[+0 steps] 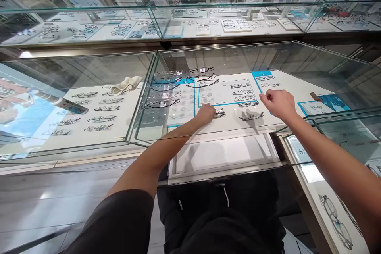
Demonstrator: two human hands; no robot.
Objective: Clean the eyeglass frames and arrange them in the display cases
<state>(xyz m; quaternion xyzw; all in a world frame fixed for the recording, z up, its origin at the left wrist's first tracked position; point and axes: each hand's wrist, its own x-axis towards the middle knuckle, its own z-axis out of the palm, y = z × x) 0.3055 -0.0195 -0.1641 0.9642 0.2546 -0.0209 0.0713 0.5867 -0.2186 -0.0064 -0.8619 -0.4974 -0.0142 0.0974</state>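
The left hand (206, 114) has its fingers bunched at the near end of a pair of glasses (220, 114), which lies just to their right; whether they pinch it I cannot tell. The right hand (279, 103) has curled fingers, their grip unclear. Between both sets of fingers, a second pair (251, 116) sits in the gap. The glass table's front edge (238, 131) runs bodyward of the fingers; stacked frames (165, 88) crowd the left fingers' far-left side.
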